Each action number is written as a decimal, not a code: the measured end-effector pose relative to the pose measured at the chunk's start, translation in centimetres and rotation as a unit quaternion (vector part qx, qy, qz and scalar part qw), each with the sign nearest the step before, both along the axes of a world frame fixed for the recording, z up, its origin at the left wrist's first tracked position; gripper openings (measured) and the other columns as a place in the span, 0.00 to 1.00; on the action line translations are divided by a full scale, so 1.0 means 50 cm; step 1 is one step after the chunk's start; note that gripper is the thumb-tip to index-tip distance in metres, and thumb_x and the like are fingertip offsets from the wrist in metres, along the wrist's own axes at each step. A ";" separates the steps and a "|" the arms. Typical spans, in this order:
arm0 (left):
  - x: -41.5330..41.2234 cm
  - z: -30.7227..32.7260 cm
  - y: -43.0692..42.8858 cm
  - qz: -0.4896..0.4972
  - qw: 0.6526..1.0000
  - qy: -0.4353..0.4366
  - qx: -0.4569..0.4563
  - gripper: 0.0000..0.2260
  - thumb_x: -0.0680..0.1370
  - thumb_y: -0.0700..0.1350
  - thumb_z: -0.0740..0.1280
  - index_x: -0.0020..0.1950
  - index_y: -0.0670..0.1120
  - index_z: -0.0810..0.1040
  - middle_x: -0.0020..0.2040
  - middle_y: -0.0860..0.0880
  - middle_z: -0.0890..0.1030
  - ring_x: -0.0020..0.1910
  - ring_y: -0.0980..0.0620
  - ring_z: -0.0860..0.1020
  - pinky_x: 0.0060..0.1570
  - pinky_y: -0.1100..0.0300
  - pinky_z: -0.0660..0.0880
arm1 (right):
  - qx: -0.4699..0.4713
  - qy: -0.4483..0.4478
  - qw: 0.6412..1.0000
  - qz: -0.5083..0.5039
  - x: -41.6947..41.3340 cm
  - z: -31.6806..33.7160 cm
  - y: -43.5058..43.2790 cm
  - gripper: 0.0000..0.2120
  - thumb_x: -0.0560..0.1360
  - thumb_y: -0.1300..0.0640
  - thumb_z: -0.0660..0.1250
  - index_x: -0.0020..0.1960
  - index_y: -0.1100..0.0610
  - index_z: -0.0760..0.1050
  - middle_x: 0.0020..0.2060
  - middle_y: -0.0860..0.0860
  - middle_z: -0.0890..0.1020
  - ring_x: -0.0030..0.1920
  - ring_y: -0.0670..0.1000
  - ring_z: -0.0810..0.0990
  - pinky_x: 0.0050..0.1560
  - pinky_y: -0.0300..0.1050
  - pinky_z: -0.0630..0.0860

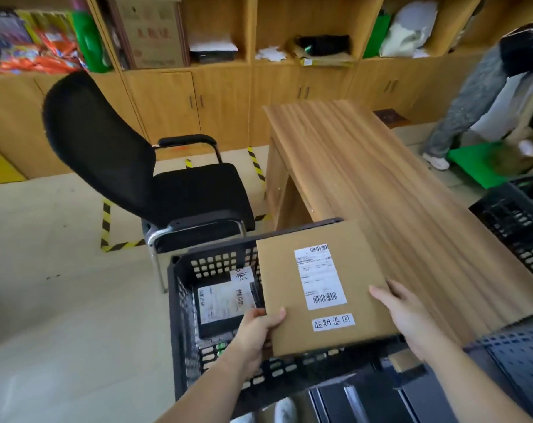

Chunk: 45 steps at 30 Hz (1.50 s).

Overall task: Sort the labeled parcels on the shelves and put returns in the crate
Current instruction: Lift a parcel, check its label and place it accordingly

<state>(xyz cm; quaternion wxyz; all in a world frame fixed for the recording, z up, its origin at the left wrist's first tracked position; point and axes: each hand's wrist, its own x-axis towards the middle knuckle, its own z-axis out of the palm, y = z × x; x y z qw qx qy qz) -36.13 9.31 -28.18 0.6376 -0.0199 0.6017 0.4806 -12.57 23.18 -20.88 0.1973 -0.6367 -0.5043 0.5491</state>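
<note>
1. A wall of wooden shelves (251,25) over closed cabinet doors is running across the back, holding cartons, papers and bags.
2. A long wooden desk (381,184) is stretching from centre towards the lower right.
3. A black chair (106,148) is standing left of the desk, inside floor markings of yellow and black tape.
4. A black slatted crate (179,300) is sitting on the floor just in front of the chair and beside the desk's near end.
5. Another person (472,96) is standing at the far right, only partly visible.
6. A second black crate (521,221) is showing at the right edge, past the desk.
7. A flat cardboard box (277,270) is being held above the first crate's right half, its far corner overlapping the desk edge in this view.
8. The left hand (256,334) is gripping the box's near left corner, thumb lying on top and fingers hidden beneath.
9. The right hand (408,315) is gripping the right edge, thumb on top.
10. A dark parcel (219,303) with a white label is lying inside the crate, left of the box.
11. A printed label (320,276) with barcodes is facing up on the box.
12. A white handwritten strip (333,322) is sitting just below it.
</note>
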 end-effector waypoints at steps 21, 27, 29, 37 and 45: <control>0.047 -0.228 0.053 -0.019 0.997 -0.004 -0.074 0.33 0.68 0.52 0.81 0.68 0.49 0.69 0.62 0.47 0.82 0.58 0.44 0.83 0.57 0.34 0.80 | 0.085 -0.382 0.789 0.474 -0.120 -0.188 0.027 0.39 0.78 0.37 0.66 0.82 0.39 0.49 0.82 0.45 0.41 0.82 0.52 0.41 0.76 0.59 0.54; 0.064 -0.288 0.068 -0.038 0.995 -0.018 -0.094 0.15 0.82 0.51 0.68 0.68 0.51 0.72 0.61 0.52 0.82 0.57 0.46 0.83 0.57 0.36 0.79 | 0.061 -0.394 0.771 0.497 -0.130 -0.273 0.059 0.39 0.77 0.38 0.67 0.81 0.40 0.51 0.82 0.46 0.42 0.82 0.54 0.40 0.76 0.63 0.56; 0.069 -0.314 0.073 -0.041 0.992 0.006 -0.116 0.17 0.82 0.53 0.67 0.70 0.53 0.72 0.60 0.53 0.82 0.56 0.47 0.83 0.57 0.38 0.80 | 0.045 -0.397 0.767 0.503 -0.138 -0.301 0.062 0.39 0.78 0.39 0.68 0.81 0.41 0.50 0.82 0.48 0.42 0.82 0.55 0.40 0.76 0.65 0.57; 0.096 -0.407 0.084 -0.025 0.975 0.116 -0.188 0.21 0.79 0.53 0.71 0.72 0.51 0.76 0.59 0.53 0.84 0.55 0.48 0.83 0.62 0.45 0.80 | -0.021 -0.396 0.785 0.477 -0.146 -0.386 0.061 0.39 0.79 0.47 0.68 0.81 0.42 0.49 0.82 0.48 0.45 0.81 0.57 0.49 0.72 0.63 0.66; 0.078 -0.387 0.089 -0.166 0.955 0.146 -0.198 0.19 0.82 0.49 0.67 0.72 0.46 0.74 0.57 0.49 0.84 0.51 0.49 0.83 0.39 0.58 0.80 | -0.075 -0.377 0.781 0.492 -0.139 -0.398 0.060 0.38 0.81 0.46 0.65 0.83 0.40 0.45 0.83 0.46 0.38 0.82 0.58 0.46 0.76 0.61 0.62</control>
